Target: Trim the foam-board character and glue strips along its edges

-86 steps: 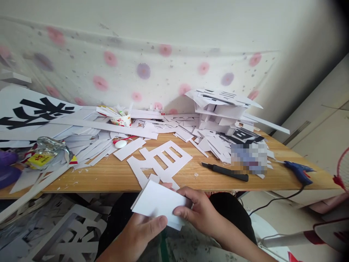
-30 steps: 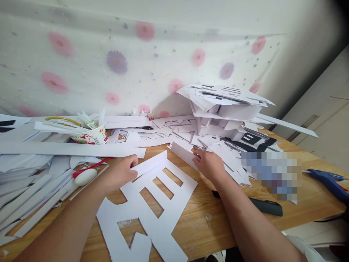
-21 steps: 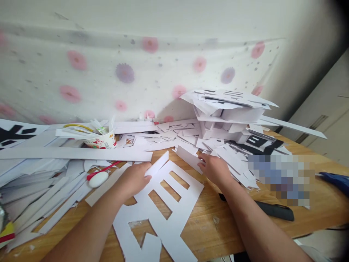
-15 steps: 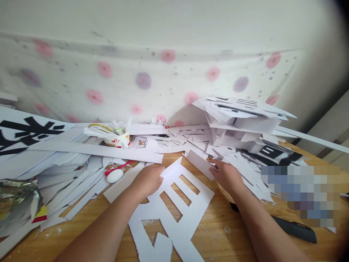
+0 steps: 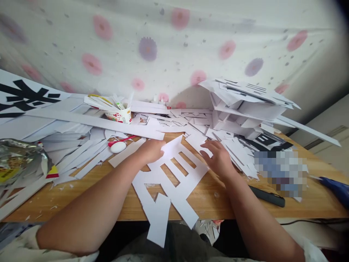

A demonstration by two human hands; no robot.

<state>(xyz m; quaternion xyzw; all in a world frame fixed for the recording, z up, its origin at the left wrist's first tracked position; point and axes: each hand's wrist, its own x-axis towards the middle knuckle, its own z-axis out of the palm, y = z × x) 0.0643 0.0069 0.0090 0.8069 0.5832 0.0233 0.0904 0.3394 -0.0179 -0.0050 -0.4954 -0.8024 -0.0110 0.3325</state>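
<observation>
A large white cut-out sheet (image 5: 174, 178) with several slots lies on the wooden table, its lower end jutting past the front edge. My left hand (image 5: 153, 151) pinches the upper left edge of this sheet, where a narrow piece stands up. To the right, my right hand (image 5: 216, 156) has its fingers apart and holds nothing. Just beyond those fingers lies a white strip (image 5: 195, 141) on the table, its right part hidden behind the hand.
A paper cup (image 5: 118, 115) holds strips at the back. A white spoon (image 5: 118, 147) and foil packet (image 5: 21, 160) lie left. Right are a white board structure (image 5: 245, 109), a black tool (image 5: 267, 196) and a blue-handled tool (image 5: 334, 189). Scraps surround the work area.
My right hand has let go of the white strip and opened. The strip now lies on the table. The view has tilted down, showing the table's front edge and my lap.
</observation>
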